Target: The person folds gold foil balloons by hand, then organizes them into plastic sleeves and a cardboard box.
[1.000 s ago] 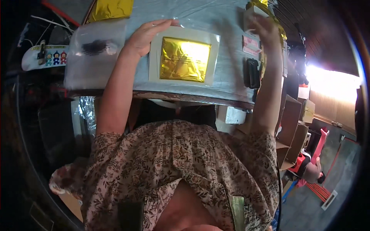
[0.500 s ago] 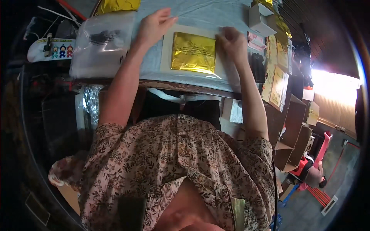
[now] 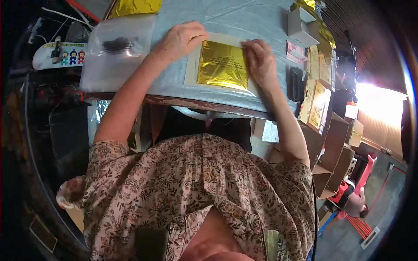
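Note:
A shiny gold foil packet (image 3: 223, 65) with dark print lies flat on a larger pale sheet (image 3: 191, 75), which shows past it on several sides. Fingers pressed together, my left hand (image 3: 182, 40) pinches at the packet's far left corner. At the far right corner my right hand (image 3: 261, 63) has thumb and forefinger closed on the edge, its other fingers curled. What exactly lies between the fingertips is partly hidden.
Left on the blue-covered table (image 3: 170, 82) is a stack of clear plastic bags (image 3: 117, 65); more gold foil (image 3: 136, 7) lies beyond it. On the right are an open white box (image 3: 302, 28), a black object (image 3: 296, 84) and cardboard boxes (image 3: 333, 143). A person (image 3: 355, 204) is farther off.
My left hand has come down and right from above the sheet to the packet's corner, its fingers closing. My right hand has moved slightly to the far right corner. The view has shifted a little.

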`<state>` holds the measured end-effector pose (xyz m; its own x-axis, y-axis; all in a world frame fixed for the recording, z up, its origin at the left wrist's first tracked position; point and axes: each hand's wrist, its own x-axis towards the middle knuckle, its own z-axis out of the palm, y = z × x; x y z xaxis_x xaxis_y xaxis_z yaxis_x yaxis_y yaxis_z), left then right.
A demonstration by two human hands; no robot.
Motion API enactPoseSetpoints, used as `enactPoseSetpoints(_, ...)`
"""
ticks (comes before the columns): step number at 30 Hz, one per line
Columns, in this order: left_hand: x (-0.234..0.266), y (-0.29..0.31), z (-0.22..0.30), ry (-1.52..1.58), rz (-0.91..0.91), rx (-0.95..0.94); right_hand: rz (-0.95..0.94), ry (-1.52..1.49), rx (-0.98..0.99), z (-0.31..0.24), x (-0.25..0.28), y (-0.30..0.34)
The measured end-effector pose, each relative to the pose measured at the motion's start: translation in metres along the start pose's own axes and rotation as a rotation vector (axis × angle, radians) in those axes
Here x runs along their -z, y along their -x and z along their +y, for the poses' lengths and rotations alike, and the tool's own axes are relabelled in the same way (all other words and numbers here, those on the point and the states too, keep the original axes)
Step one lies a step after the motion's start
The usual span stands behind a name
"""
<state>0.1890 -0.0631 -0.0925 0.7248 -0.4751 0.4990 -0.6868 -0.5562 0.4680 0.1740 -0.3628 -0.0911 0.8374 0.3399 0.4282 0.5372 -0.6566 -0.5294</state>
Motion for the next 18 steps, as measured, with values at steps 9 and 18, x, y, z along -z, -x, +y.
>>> enactPoseSetpoints(9,0.011,-0.031,-0.027,-0.124,-0.121,0.153,-0.22,0.161,-0.13,0.031,0.026,-0.039)
enactPoseSetpoints(18,0.011,-0.051,-0.039,0.278,-0.367,0.292,-0.305,0.082,-0.07,0.041,0.032,-0.052)
